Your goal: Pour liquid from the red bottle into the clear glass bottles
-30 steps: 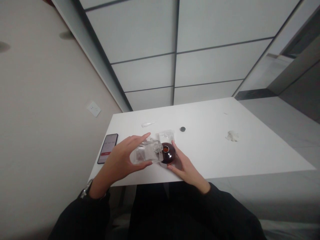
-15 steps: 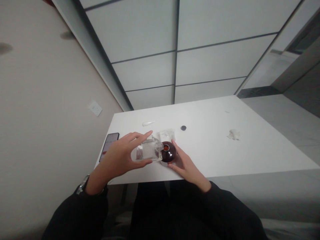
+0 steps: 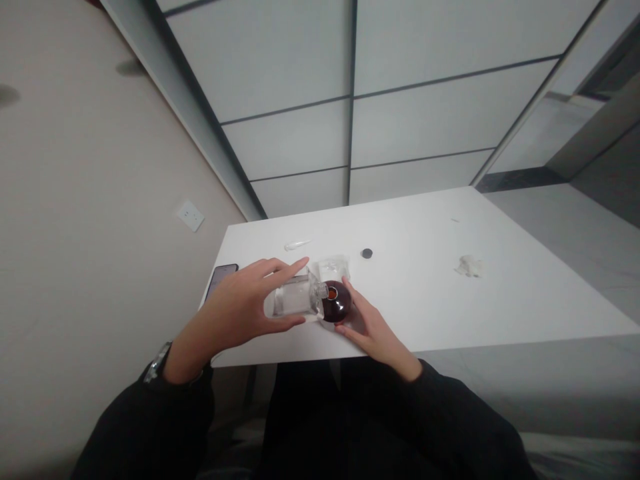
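Note:
My left hand (image 3: 250,303) is closed round a clear glass bottle (image 3: 295,298), which lies tipped on its side with its neck toward the right. The neck's mouth meets or overhangs the opening of a round dark-brown bottle (image 3: 340,308); whether the two touch I cannot tell. My right hand (image 3: 370,325) steadies the brown bottle from its right side, thumb and fingers around it. The brown bottle is uncapped, and a pale rim with an orange-brown inside shows. Whether liquid flows between them is too small to see.
Behind the bottles lies a clear crumpled plastic piece (image 3: 334,268). A clear plastic dropper (image 3: 297,245), a small dark round cap (image 3: 367,253) and a crumpled tissue (image 3: 469,266) rest on the white table (image 3: 415,287). A phone (image 3: 220,275) is partly behind my left hand.
The clear bottle has shifted slightly, and my left forearm covers more of the phone. Both hands keep their holds; the view has moved a little.

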`<state>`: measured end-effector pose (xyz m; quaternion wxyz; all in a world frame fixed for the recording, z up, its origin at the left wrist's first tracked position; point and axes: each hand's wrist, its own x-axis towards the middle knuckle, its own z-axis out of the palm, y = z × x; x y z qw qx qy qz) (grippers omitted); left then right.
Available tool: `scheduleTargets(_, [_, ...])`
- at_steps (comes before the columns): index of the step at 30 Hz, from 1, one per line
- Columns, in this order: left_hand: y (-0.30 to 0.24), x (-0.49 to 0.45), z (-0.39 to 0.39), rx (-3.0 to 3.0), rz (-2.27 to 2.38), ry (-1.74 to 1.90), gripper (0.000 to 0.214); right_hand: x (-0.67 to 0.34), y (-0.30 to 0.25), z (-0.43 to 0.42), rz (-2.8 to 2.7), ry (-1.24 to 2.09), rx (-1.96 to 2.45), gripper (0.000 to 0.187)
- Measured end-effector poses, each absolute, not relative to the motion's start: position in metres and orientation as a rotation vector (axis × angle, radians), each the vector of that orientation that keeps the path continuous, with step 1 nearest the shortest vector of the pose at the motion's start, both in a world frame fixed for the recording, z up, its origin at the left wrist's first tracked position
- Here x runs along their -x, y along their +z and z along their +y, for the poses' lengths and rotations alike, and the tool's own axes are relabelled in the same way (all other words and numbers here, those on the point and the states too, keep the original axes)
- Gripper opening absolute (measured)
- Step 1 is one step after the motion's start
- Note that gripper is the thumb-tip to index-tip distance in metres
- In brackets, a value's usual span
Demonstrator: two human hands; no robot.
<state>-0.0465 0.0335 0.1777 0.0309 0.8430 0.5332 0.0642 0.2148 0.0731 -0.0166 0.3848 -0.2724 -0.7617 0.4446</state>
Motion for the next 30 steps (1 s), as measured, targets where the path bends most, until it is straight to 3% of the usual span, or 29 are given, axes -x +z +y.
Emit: scheduleTargets(30, [0.189,0.041,0.035,-2.69,1.659,0.047,0.082,-0.215,-0.018,0.073,-1.939,1.127,0.687,0.093])
